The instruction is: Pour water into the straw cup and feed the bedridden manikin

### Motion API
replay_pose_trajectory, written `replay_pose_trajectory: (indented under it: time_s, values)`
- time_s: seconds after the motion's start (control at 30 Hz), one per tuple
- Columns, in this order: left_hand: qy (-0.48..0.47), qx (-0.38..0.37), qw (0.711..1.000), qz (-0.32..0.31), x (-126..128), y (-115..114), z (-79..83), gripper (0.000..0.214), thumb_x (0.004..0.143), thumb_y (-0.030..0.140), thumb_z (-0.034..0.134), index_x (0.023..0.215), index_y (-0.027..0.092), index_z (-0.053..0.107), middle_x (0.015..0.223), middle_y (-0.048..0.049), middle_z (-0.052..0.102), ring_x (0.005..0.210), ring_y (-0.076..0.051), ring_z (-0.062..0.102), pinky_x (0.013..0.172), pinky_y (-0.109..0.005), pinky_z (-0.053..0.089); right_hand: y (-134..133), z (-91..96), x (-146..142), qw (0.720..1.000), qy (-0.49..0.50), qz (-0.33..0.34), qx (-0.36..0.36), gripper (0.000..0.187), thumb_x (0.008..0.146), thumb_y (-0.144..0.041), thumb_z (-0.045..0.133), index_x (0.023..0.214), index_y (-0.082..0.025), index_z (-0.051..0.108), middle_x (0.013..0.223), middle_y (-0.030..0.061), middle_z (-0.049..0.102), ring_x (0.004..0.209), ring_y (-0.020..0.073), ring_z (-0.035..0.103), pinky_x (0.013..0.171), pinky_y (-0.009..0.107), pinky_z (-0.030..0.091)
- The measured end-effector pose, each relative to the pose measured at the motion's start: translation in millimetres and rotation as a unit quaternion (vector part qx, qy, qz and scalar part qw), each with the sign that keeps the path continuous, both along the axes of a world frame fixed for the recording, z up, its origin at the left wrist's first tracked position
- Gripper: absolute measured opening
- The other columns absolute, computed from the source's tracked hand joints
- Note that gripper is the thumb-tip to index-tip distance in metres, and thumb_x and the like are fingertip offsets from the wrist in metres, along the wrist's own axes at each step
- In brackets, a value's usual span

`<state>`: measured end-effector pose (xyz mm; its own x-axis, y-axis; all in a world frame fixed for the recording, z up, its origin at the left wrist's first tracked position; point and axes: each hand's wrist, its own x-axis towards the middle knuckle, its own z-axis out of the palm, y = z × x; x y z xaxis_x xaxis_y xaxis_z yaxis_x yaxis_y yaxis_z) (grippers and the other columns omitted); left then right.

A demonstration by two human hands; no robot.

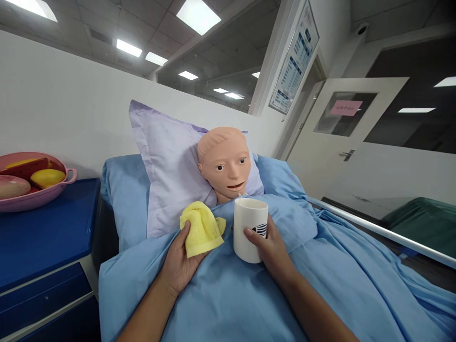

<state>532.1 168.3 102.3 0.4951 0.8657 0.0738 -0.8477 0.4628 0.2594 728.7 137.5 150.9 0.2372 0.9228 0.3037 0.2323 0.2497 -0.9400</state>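
A training manikin's head [224, 161] leans on a lilac pillow [171, 161], its mouth slightly open. In front of its chin, my right hand [272, 244] is wrapped round a white mug [246, 237] with a dark striped print. A thin pale straw-like piece [240, 195] sticks up at the mug's rim, near the manikin's mouth; I cannot tell whether it touches. To the left of the mug, my left hand [183, 263] holds a folded yellow towel [201, 230], thumb on its side. The mug's contents are hidden.
Blue bedding [221, 304] covers the bed below the head. At left, a blue bedside cabinet [50, 237] carries a pink basin [32, 202] of fruit. A white bed rail [384, 232] runs along the right side. Farther back stands an open door [342, 123].
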Motion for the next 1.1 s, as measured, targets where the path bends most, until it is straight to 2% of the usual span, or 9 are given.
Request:
replay_pose_trajectory:
  time_s: [0.43, 0.53, 0.6, 0.73, 0.8, 0.87, 1.0, 1.03, 1.1]
  values:
    - [0.029, -0.009, 1.0, -0.001, 0, 0, 4.7, 0.047, 0.093, 0.034, 0.048, 0.135, 0.013, 0.045, 0.135, -0.0136, 0.056, 0.13, -0.026, 0.047, 0.114, -0.046, 0.035, 0, -0.9, -2, 1.0, 0.017, 0.007, 0.016, 0.056, 0.069, -0.051, 0.073, 0.115, -0.024, 0.055, 0.09, 0.0023, 0.065, 0.082, 0.0223, 0.06, 0.07, 0.034, 0.051]
    - [0.111, 0.018, 0.992, 0.05, 4, -2, 9.2, 0.047, 0.09, 0.035, 0.055, 0.131, 0.013, 0.05, 0.13, -0.0147, 0.06, 0.123, -0.027, 0.054, 0.108, -0.044, 0.042, -2, -1.8, -3, 0.999, 0.031, 0.0, 0.043, 0.054, 0.069, -0.05, 0.072, 0.113, -0.023, 0.055, 0.089, 0.0023, 0.065, 0.079, 0.0217, 0.059, 0.069, 0.034, 0.051]
    - [0.213, 0.055, 0.968, 0.12, 8, -4, 14.0, 0.046, 0.086, 0.036, 0.061, 0.127, 0.017, 0.053, 0.126, -0.0119, 0.063, 0.117, -0.026, 0.059, 0.102, -0.04, 0.048, -3, -2.5, -3, 0.996, 0.053, -0.013, 0.071, 0.054, 0.069, -0.049, 0.073, 0.112, -0.023, 0.055, 0.089, 0.0021, 0.064, 0.079, 0.0214, 0.059, 0.069, 0.034, 0.051]
    - [0.407, 0.136, 0.854, 0.294, 19, -11, 33.5, 0.047, 0.076, 0.038, 0.071, 0.119, 0.021, 0.058, 0.109, -0.0068, 0.068, 0.102, -0.025, 0.064, 0.088, -0.035, 0.052, -6, -1.9, -2, 0.987, 0.091, -0.049, 0.125, 0.052, 0.068, -0.049, 0.072, 0.11, -0.023, 0.055, 0.087, 0.0015, 0.063, 0.078, 0.0213, 0.059, 0.069, 0.035, 0.051]
    - [0.437, 0.212, 0.783, 0.388, 26, -12, 50.0, 0.048, 0.076, 0.036, 0.071, 0.12, 0.023, 0.058, 0.112, -0.0065, 0.067, 0.107, -0.026, 0.061, 0.093, -0.035, 0.049, -8, 0.0, -1, 0.983, 0.097, -0.074, 0.137, 0.05, 0.068, -0.049, 0.072, 0.108, -0.024, 0.055, 0.088, 0.0014, 0.062, 0.079, 0.0223, 0.06, 0.071, 0.037, 0.052]
    - [0.443, 0.341, 0.693, 0.455, 36, -9, 69.9, 0.047, 0.081, 0.031, 0.067, 0.126, 0.025, 0.055, 0.128, -0.0069, 0.059, 0.123, -0.026, 0.052, 0.107, -0.039, 0.039, -10, 2.7, 0, 0.979, 0.106, -0.099, 0.14, 0.048, 0.069, -0.05, 0.072, 0.107, -0.026, 0.054, 0.09, 0.0015, 0.062, 0.082, 0.0236, 0.06, 0.074, 0.038, 0.052]
    - [0.445, 0.604, 0.477, 0.458, 60, 13, 105.0, 0.042, 0.089, 0.023, 0.053, 0.131, 0.024, 0.053, 0.146, -0.0081, 0.045, 0.141, -0.026, 0.03, 0.12, -0.05, 0.015, -10, 6.8, 2, 0.972, 0.158, -0.109, 0.137, 0.049, 0.07, -0.051, 0.07, 0.109, -0.027, 0.052, 0.094, 0.0021, 0.061, 0.083, 0.0242, 0.06, 0.073, 0.039, 0.053]
    - [0.454, 0.638, 0.442, 0.438, 66, 21, 109.8, 0.041, 0.09, 0.022, 0.049, 0.131, 0.022, 0.053, 0.145, -0.0091, 0.046, 0.142, -0.026, 0.029, 0.12, -0.053, 0.012, -9, 6.9, 2, 0.969, 0.173, -0.107, 0.138, 0.051, 0.069, -0.052, 0.071, 0.109, -0.026, 0.052, 0.094, 0.0024, 0.06, 0.082, 0.0239, 0.06, 0.072, 0.039, 0.052]
    - [0.475, 0.673, 0.412, 0.39, 75, 35, 113.5, 0.04, 0.091, 0.019, 0.044, 0.13, 0.019, 0.054, 0.144, -0.0112, 0.047, 0.141, -0.026, 0.032, 0.12, -0.054, 0.011, -6, 5.6, 4, 0.965, 0.194, -0.108, 0.14, 0.054, 0.069, -0.052, 0.071, 0.111, -0.024, 0.051, 0.094, 0.0025, 0.06, 0.082, 0.0228, 0.06, 0.072, 0.038, 0.052]
